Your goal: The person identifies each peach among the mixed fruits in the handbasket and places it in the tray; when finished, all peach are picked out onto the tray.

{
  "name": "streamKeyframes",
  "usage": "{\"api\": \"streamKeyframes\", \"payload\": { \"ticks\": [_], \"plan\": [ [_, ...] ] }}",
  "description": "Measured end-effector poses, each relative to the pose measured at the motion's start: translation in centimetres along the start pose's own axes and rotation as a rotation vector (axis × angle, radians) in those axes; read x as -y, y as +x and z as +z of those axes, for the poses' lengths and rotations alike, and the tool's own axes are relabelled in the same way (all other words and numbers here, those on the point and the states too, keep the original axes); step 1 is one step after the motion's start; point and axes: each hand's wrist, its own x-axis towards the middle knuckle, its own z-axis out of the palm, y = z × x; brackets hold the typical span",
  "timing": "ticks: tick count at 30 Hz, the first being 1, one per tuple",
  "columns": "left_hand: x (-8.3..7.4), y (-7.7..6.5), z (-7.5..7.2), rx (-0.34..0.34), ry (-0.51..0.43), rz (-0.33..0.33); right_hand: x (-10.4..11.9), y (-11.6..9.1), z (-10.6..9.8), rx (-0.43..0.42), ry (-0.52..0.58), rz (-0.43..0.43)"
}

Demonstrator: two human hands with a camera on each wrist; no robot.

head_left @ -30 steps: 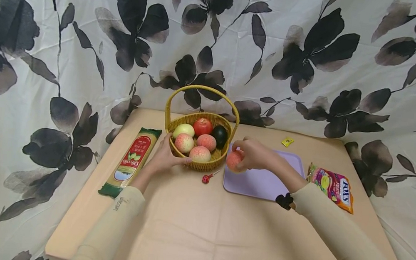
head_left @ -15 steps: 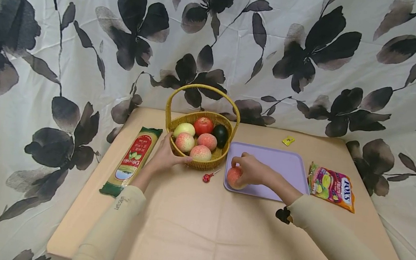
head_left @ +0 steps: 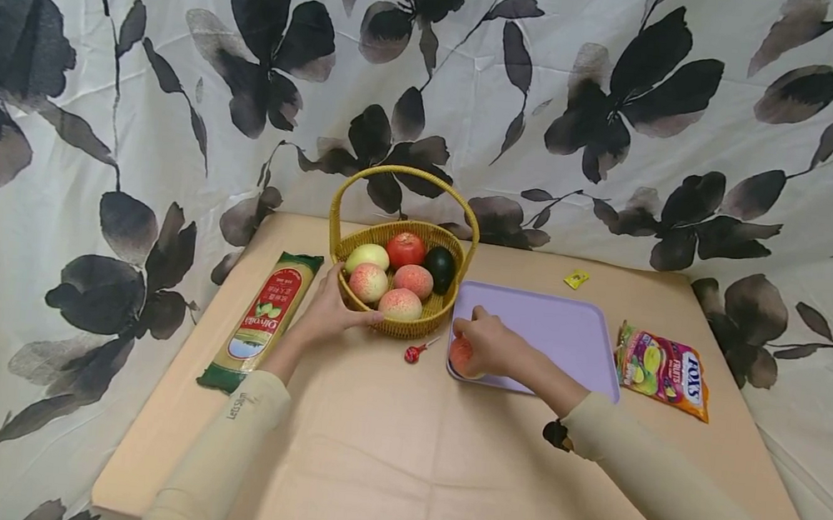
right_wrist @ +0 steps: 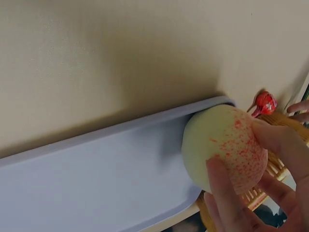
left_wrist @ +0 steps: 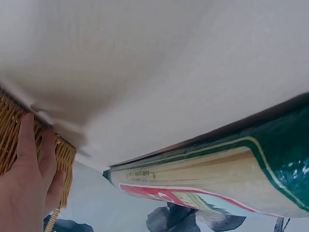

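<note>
My right hand [head_left: 491, 347] grips a pink-and-cream peach [right_wrist: 227, 150], fingers and thumb spread around it. The peach is at the near left corner of a lilac tray [head_left: 567, 337], low against the rim in the right wrist view. My left hand [head_left: 329, 310] rests against the left front of a yellow wicker basket [head_left: 425, 328]; its straight fingers [left_wrist: 29, 140] lie along the outer wall. Inside the basket are several fruits: peaches [head_left: 400, 304], a red round fruit [head_left: 406, 250], a pale green one [head_left: 367, 258] and a dark oval one [head_left: 440, 269].
A red-wrapped lollipop [head_left: 412, 353] lies in front of the basket. To the left is a green-ended Olivolia pasta pack [head_left: 260, 320]. A Fox's fruits candy bag [head_left: 665, 372] sits right of the tray, and a small yellow wrapper [head_left: 576, 279] behind it. A floral curtain [head_left: 433, 86] hangs behind the table.
My right hand has brought the peach from beside the basket down toward the viewer, into the tray's near left corner. My left hand stays at the basket.
</note>
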Motion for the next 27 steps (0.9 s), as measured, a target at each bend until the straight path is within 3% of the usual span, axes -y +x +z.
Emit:
{"api": "streamKeyframes", "payload": {
  "ticks": [19, 27],
  "plan": [
    [0.1, 0.1, 0.1, 0.005, -0.008, -0.002, 0.7, -0.8, -0.4, 0.014, -0.102, 0.132],
    [0.2, 0.2, 0.1, 0.002, -0.012, 0.006, 0.7, 0.0, -1.9, 0.035, -0.097, 0.166]
  ]
}}
